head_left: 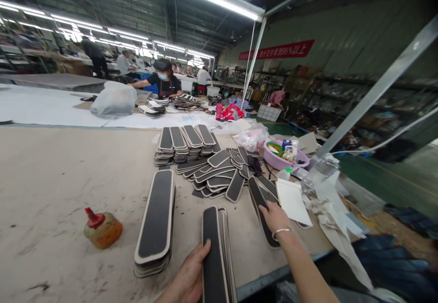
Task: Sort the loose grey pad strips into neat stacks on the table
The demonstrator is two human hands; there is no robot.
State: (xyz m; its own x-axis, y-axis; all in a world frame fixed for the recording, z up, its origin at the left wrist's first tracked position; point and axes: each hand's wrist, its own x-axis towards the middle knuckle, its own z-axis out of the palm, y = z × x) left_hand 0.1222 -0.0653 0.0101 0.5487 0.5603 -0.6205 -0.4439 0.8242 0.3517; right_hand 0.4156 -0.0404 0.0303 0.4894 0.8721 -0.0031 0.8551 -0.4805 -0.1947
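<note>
My left hand [192, 269] is wrapped round a bundle of long black panels [212, 223] with pale borders and rounded corners, its thumb on the front face. The bundle stands tilted, its layers fanned at the right side. My right hand [275, 218] grips another black panel [256, 192] near the table's right side; its fingertips are partly hidden. Left of my left hand lies a neat stack of the same panels [155, 216]. Beyond my hands is a loose heap of panels [219, 173], with several neat piles [186, 138] behind it.
A glue bottle [102, 230] with a red cap stands on the left of the table [51, 193]. At the right are a white notebook [291, 202], a purple basin [273, 160] and a metal post [376, 91]. A masked co-worker [167, 84] sits across the table.
</note>
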